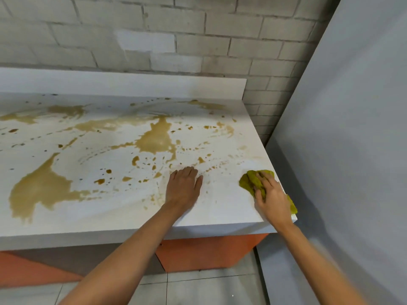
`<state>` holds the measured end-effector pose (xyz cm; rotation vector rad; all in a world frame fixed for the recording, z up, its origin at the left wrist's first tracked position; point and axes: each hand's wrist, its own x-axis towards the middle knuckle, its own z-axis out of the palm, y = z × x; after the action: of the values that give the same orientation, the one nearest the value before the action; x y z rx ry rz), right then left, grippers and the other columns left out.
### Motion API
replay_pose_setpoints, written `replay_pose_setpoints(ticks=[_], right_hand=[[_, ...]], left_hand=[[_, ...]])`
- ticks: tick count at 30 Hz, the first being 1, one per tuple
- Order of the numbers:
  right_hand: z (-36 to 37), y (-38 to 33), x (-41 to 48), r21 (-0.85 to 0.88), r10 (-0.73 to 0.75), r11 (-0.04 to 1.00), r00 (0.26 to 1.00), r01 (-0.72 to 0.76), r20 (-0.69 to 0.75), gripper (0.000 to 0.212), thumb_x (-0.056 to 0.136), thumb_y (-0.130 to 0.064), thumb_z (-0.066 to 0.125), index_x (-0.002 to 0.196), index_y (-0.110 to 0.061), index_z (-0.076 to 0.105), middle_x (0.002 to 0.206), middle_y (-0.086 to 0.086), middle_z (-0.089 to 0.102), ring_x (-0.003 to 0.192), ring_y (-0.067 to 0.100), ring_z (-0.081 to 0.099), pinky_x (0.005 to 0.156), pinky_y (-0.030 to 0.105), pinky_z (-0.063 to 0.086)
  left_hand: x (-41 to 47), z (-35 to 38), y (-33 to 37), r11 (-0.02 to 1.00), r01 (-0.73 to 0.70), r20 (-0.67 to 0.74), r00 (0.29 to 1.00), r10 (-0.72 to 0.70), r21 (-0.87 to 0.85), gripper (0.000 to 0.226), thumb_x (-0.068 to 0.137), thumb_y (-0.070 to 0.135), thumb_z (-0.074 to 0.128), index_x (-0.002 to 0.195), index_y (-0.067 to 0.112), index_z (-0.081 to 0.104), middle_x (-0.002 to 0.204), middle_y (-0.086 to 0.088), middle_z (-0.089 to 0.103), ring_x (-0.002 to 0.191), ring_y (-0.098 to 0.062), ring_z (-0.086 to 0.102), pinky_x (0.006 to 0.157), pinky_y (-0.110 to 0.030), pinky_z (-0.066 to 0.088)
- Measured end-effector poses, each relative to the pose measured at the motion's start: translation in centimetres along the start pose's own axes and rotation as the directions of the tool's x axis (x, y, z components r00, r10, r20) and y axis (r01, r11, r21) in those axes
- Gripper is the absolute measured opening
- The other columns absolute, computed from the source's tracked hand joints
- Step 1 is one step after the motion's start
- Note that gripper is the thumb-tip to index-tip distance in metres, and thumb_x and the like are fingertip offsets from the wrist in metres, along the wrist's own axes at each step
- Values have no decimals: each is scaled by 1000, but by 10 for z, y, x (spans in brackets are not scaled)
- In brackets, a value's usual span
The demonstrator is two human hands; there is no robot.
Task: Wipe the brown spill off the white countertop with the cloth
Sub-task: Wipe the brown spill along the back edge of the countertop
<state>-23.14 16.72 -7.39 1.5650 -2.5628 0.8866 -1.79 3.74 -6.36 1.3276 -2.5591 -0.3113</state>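
A brown spill (154, 139) spreads in pools and splashes over most of the white countertop (220, 208), with a large pool at the front left (41, 190). A crumpled yellow-green cloth (250, 180) lies at the counter's front right corner. My right hand (272, 197) presses down on the cloth with its fingers laid over it. Flat on the counter to the left of the cloth rests my left hand (184, 187), fingers straight. The strip of counter between my hands shows only faint smears.
A white backsplash (132, 85) runs along the back, with a grey brick wall (198, 40) above. A grey panel (352, 150) stands close to the counter's right end. Orange cabinet fronts (209, 254) sit below, over a tiled floor.
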Motion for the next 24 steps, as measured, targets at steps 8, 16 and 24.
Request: replay_pose_setpoints(ticks=[8,16,24], right_hand=[[29,-29,66,-98,49,994,997,-43,62,52,93,-13,43,143,-27,32,126,14,50,97,37,57,66,40,50],[9,11,22,-3,-177,984,983,177,55,42,84,-7,52,120,-28,60,129,4,55,107,26,57,71,37,53],[43,-22,100,-79,-16,997,998,21,60,36,93,-16,44,128,-15,52,131,15,48,118,35,45,87,45,46]], left_hand=[[-2,5,5,999,49,-37,998,-48,16,39,100,34,28,123,16,53,126,0,56,117,-19,50,109,-36,27],[-1,6,13,996,82,-96,992,-80,24,34,99,32,29,111,15,56,110,0,58,104,-20,53,101,-34,34],[-2,9,10,998,63,-114,991,-64,-18,30,99,29,32,111,15,56,108,1,57,101,-20,51,95,-31,32]])
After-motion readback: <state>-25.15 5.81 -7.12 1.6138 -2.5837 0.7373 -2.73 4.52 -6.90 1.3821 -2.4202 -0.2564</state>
